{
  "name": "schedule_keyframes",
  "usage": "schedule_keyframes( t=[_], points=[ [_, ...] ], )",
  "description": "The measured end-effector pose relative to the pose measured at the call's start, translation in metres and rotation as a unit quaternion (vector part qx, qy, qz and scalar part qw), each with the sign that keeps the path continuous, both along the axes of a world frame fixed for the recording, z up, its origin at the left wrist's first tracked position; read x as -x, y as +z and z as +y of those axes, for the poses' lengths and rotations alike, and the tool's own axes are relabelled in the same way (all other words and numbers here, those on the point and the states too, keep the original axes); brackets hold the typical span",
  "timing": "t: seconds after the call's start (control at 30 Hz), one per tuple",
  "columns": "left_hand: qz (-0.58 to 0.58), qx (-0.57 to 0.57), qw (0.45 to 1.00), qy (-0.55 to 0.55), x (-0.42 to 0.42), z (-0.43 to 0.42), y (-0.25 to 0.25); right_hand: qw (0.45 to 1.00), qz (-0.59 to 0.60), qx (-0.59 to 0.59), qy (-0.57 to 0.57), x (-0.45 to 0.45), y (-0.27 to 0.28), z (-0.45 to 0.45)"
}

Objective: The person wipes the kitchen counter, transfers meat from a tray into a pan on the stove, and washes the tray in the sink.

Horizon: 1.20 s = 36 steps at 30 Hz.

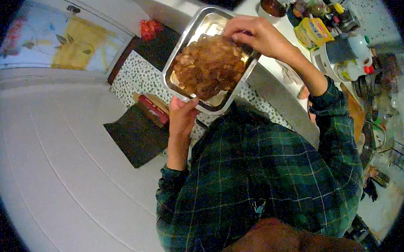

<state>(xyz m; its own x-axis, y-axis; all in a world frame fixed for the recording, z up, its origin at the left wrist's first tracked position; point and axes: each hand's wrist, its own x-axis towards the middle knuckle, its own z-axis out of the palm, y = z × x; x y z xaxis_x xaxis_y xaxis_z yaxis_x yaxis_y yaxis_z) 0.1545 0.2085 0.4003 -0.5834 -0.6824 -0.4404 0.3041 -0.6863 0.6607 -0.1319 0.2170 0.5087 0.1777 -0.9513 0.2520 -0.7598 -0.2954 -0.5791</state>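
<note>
A rectangular metal tray [165, 75] is held up in front of me, tilted in view. In it lies a heap of brown-coated food pieces [209, 65], blurred, so I cannot tell their kind. My left hand [183, 116] grips the tray's near rim, its thumb over the edge and the fingers underneath. At the far right corner, my right hand [257, 35] is over the tray with its fingers curled inward by the food. Whatever is between those fingertips, if anything, is hidden.
On the counter to the right are a pot with dark contents [272, 7], a yellow packet [313, 33] and several bottles and jars. A dark mat [140, 134] lies on the speckled floor [138, 79]. A red bundle [150, 29] is beyond the tray, near a white door.
</note>
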Motion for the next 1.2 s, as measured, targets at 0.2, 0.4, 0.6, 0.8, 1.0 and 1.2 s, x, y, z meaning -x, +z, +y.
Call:
schedule_keyframes(
  t=[0.2, 0.4, 0.6, 0.8, 1.0, 1.2],
  points=[
    [-0.048, 0.036, 0.996, 0.064, 0.01, -0.065, 0.024, 0.98, -0.067, -0.019, -0.187, 0.042, 0.008, -0.041],
    [-0.078, 0.073, 0.993, 0.041, 0.008, -0.149, 0.035, 0.927, 0.063, 0.114, -0.351, 0.126, -0.01, -0.075],
    [-0.113, 0.138, 0.981, 0.078, 0.045, -0.207, 0.034, 0.878, 0.358, -0.034, -0.315, 0.157, -0.058, -0.102],
    [-0.027, 0.133, 0.991, -0.007, 0.125, -0.283, 0.041, 0.923, 0.231, 0.098, -0.293, 0.158, 0.009, -0.103],
    [0.046, 0.118, 0.977, -0.172, 0.178, -0.355, 0.01, 0.971, 0.124, 0.047, -0.199, 0.112, -0.011, -0.208],
    [-0.001, 0.206, 0.962, -0.179, 0.193, -0.382, 0.037, 0.946, 0.166, -0.156, -0.229, 0.117, -0.018, -0.292]
  ],
)
